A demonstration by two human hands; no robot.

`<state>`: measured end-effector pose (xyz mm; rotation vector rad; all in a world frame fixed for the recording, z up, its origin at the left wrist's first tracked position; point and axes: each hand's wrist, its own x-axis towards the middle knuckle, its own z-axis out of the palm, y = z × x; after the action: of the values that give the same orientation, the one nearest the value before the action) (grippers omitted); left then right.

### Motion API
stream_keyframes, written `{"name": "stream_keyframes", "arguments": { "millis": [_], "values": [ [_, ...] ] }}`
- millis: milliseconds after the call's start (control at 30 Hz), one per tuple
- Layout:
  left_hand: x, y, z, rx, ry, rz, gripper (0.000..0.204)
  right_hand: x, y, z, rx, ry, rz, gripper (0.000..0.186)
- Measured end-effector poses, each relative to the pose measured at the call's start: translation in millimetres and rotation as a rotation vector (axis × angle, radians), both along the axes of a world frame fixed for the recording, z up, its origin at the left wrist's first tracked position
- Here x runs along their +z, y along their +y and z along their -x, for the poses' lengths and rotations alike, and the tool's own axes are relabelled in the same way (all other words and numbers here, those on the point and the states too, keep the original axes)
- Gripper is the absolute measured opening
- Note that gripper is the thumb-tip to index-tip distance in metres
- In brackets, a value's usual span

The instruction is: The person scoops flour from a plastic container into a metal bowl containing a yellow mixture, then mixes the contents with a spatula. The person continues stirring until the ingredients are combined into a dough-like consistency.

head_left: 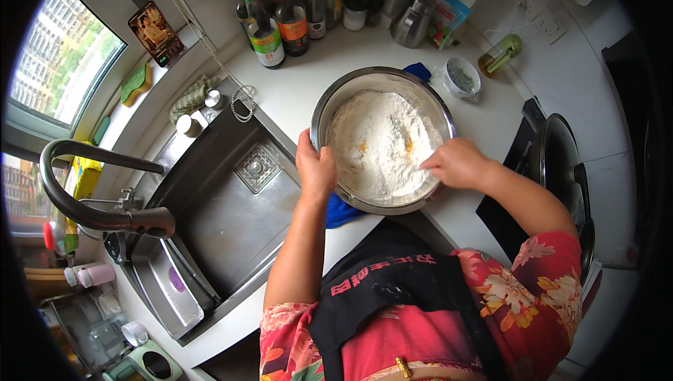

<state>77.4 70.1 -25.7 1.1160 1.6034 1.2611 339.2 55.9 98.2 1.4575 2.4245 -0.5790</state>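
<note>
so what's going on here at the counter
The person's left hand grips the left side of a metal bowl of white powder, probably flour. The right hand reaches in from the right; whether it holds anything is unclear. The powder looks mostly dry and loose, with a few yellow-orange patches.

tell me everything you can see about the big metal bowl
The bowl is wide, round and silvery, like steel, with a shiny rim. It stands upright on the counter, right of the sink; blue cloth shows at its edges. Whitish powder with orange-yellow flecks covers its bottom. The left hand holds its side; the right hand reaches inside.
</note>
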Motion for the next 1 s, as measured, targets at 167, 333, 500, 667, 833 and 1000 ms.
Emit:
{"name": "stream_keyframes", "arguments": {
  "millis": [167, 333, 500, 667, 833, 1000],
  "values": [
    [-3, 2, 0, -0.014, -0.025, -0.041, 0.041, -34, 20, 26, -0.069, 0.13, -0.112, 0.019],
    [1, 1, 3, -0.021, 0.009, -0.023, 0.041, -32, 45, 5, -0.158, 0.024, -0.406, 0.017],
    [5, -1, 2, -0.013, -0.006, -0.001, 0.04, -7, 19, -5, -0.098, 0.033, -0.072, 0.019],
    [7, 1, 0, -0.038, -0.061, -0.005, 0.04, -47, 34, 11, -0.193, 0.204, -0.166, 0.022],
    [-1, 0, 3, -0.016, -0.004, -0.05, 0.04, -16, 32, -4, -0.197, -0.014, -0.152, 0.021],
    [4, 1, 2, -0.021, -0.02, -0.013, 0.04, -25, 28, 15, -0.18, 0.141, -0.065, 0.019]
  ]
}}
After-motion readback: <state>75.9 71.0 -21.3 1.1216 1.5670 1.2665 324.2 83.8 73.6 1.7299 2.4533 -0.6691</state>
